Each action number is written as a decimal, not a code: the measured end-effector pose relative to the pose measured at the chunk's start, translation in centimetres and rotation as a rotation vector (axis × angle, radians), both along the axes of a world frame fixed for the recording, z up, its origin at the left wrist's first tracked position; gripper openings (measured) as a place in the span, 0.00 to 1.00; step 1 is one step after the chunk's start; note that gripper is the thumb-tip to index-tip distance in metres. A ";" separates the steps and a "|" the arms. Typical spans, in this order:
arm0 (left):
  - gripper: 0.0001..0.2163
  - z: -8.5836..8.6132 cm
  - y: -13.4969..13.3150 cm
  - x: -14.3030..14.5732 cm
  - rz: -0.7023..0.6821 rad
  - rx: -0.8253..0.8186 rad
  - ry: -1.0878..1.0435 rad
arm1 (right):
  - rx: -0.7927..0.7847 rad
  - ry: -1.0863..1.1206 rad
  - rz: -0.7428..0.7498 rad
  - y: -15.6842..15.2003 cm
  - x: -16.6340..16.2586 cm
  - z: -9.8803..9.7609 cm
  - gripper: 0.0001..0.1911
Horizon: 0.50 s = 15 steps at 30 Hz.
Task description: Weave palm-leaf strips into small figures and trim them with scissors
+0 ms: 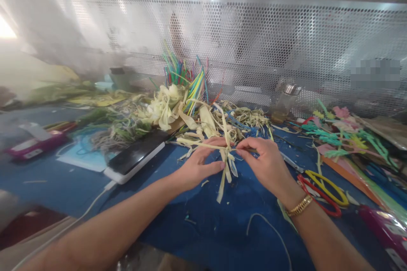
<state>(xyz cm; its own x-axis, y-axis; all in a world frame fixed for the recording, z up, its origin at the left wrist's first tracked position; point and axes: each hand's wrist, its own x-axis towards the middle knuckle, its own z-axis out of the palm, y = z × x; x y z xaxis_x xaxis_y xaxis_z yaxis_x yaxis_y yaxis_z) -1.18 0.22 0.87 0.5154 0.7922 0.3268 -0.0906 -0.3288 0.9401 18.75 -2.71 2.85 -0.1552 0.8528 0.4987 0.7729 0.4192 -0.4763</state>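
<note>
A bundle of pale dried husk strips [227, 150], crossed and tied at its middle, is held above the blue table between my hands. My left hand [202, 163] is closed on it, fingers behind and thumb in front. On the other side, my right hand [262, 156] pinches a thin husk strip leading from the bundle's knot. Loose strip ends hang below the knot and others stick up and to the left. Right behind the hands lies a heap of wider dried husks [206, 123].
Scissors with red and yellow handles [327, 192] lie beside my right wrist. A phone [138, 154] with a white cable is on the left. Colourful wrapped stems [187, 76], a glass bottle [284, 103] and a perforated metal panel [286, 42] stand behind. Colourful craft flowers [349, 131] lie right.
</note>
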 end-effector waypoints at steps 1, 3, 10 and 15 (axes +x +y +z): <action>0.14 0.0 0.0 0.1 0.011 0.037 0.017 | 0.014 -0.027 -0.015 0.0 -0.1 -0.1 0.04; 0.11 0.0 0.2 0.3 0.048 0.087 0.052 | 0.033 -0.067 -0.026 -0.2 -0.3 -0.3 0.04; 0.07 -0.5 0.6 0.4 0.119 0.174 0.156 | 0.053 -0.118 0.033 -0.9 -1.4 -0.1 0.04; 0.08 -0.1 0.6 0.0 0.066 0.146 0.137 | 0.060 -0.142 0.032 -0.6 -0.9 0.2 0.05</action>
